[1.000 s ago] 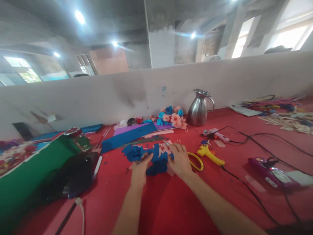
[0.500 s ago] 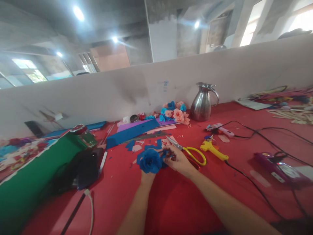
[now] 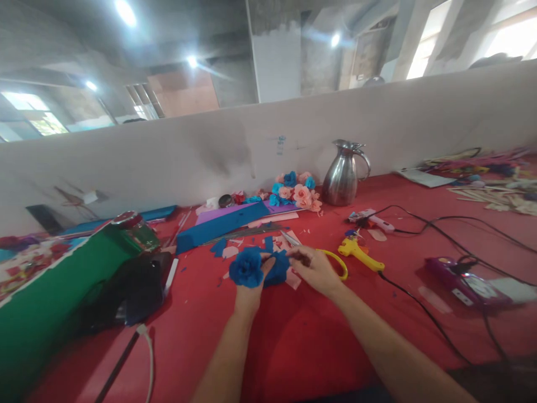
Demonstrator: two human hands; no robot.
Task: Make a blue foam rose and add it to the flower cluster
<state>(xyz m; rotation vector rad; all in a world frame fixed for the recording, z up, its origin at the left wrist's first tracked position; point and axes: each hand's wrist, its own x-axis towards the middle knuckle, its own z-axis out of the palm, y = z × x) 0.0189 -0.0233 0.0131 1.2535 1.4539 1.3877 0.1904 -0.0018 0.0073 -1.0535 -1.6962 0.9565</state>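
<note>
My left hand [image 3: 250, 292] is closed around the underside of a blue paper flower [image 3: 246, 267], whose layered petals face up toward me. Just right of the flower are blue paper pieces [image 3: 277, 268], partly behind my left thumb. My right hand [image 3: 315, 271] pinches the right edge of these pieces between thumb and fingers. Beyond it lie scissors with yellow handles [image 3: 339, 264], partly covered by that hand. Blue and pink paper scraps [image 3: 230, 252] are scattered on the red tabletop [image 3: 289, 347] in front of my hands.
A yellow glue gun [image 3: 361, 254] and a purple power strip [image 3: 461, 282] trail cords at right. A steel jug [image 3: 342, 174] stands by the wall, beside pink and blue paper flowers [image 3: 302, 193]. Blue paper strips [image 3: 222, 225] lie behind the scraps; a black bag [image 3: 142, 285] is at left.
My right hand has drawn slightly away from the flower, and more of the blue paper pieces shows between my hands. The view has shifted slightly to the right.
</note>
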